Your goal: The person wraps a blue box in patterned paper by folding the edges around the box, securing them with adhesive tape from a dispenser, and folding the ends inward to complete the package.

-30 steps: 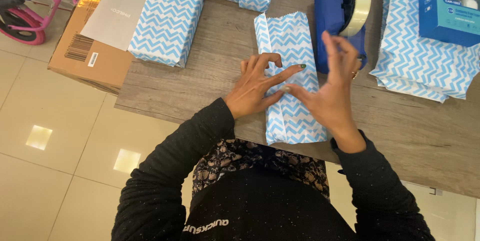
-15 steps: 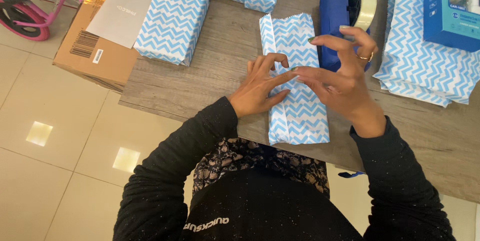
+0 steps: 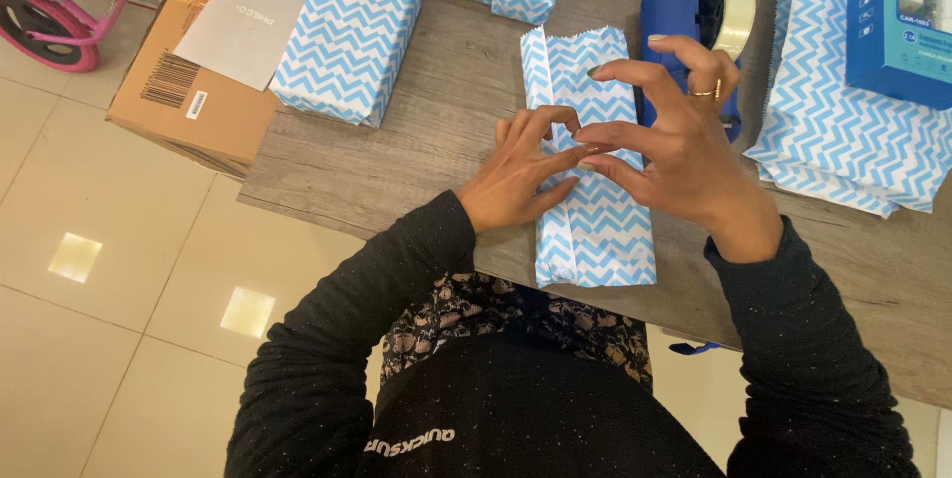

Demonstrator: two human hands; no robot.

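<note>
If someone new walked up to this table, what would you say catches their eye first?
Probably the blue and white zigzag wrapped package lying lengthwise at the middle of the wooden table, with the left hand pressing on it and the right hand raised over it, fingers pinched. Next, the blue tape dispenser just behind the right hand, and another wrapped parcel at the table's left edge.

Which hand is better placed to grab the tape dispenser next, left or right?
Right, probably. The right hand is raised right beside the blue tape dispenser, fingers free. The left hand lies flat on the chevron-wrapped package, pressing its seam, farther from the dispenser.
</note>
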